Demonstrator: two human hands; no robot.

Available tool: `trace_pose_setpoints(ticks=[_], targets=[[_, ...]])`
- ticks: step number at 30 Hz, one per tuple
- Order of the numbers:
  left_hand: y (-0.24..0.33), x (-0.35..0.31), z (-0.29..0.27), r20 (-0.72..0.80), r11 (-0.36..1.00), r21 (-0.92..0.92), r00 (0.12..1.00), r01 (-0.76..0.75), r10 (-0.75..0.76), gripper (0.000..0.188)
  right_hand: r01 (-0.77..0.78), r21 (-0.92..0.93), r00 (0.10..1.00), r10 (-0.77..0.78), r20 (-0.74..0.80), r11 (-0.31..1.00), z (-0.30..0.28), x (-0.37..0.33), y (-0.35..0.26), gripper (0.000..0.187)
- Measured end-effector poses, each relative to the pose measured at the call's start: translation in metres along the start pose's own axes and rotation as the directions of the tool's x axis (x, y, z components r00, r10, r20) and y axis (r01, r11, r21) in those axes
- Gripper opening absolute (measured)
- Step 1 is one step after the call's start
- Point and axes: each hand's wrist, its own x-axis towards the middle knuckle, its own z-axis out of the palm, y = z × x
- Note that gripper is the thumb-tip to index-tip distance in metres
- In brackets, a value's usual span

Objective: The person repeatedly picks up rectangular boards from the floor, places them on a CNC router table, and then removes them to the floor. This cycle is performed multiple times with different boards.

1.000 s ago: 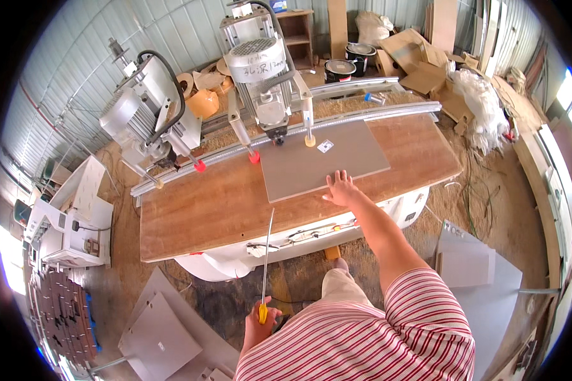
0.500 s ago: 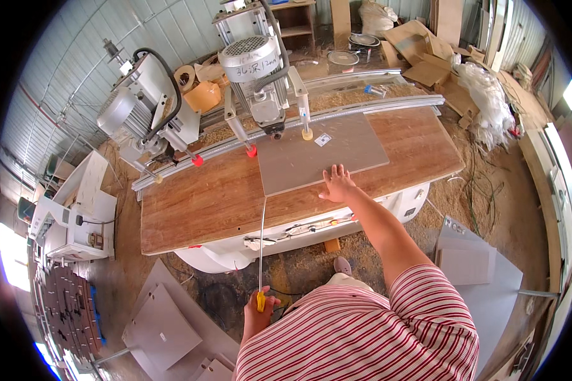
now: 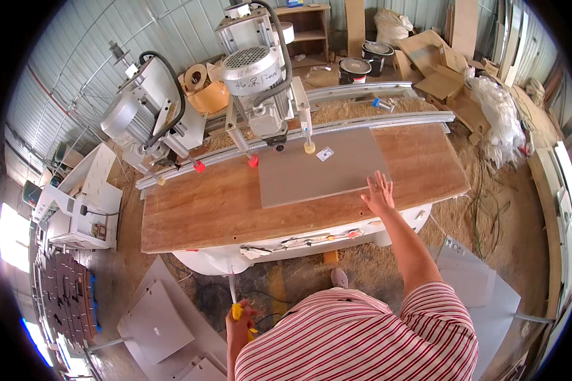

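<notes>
A grey-brown rectangular panel point(image 3: 324, 174) with a small white label lies flat on the wooden worktop point(image 3: 197, 216), under the drilling machine's clamp. My right hand point(image 3: 379, 192) is open, fingers spread, at the panel's near right corner; whether it touches the panel I cannot tell. My left hand point(image 3: 240, 320), low beside my body, is closed round a yellow-handled tool point(image 3: 237, 311) with a thin pale metal shaft. The shaft points away from me, below the worktop's front edge. Two drill heads with grey motors, the nearer-to-panel one point(image 3: 254, 70) and the left one point(image 3: 130, 120), stand behind the worktop.
A metal rail point(image 3: 388, 120) runs behind the panel, with sawdust around it. Stacked panels lie at lower left point(image 3: 159, 324) and a grey panel at lower right point(image 3: 483, 311). Cables point(image 3: 489, 203) trail on the floor at right, near cardboard point(image 3: 442, 79) and plastic wrap point(image 3: 492, 105).
My right hand has shifted right along the panel's near edge and opened outward. The tool's shaft, earlier reaching to the panel's near left corner, now ends short of the worktop. My view has tilted slightly.
</notes>
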Motion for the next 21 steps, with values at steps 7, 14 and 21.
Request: trace_pose_setpoints(ticks=[7,14,21], targets=[[-0.010,0.013,0.021,0.325,0.967,-0.089,0.925,0.239,-0.198,0.038,-0.148,0.003,0.981,0.147,0.124,0.989,-0.035,0.013,0.008,0.092],[-0.006,0.024,0.018,-0.231,0.990,-0.135,0.973,-0.028,-0.004,0.029,-0.143,0.065,0.980,0.132,0.150,0.988,-0.030,0.029,0.009,0.097],[-0.016,0.016,0.027,-0.045,0.996,-0.090,0.999,-0.009,0.005,0.031,-0.125,0.066,0.988,0.118,0.100,0.990,-0.027,0.031,-0.023,0.087]])
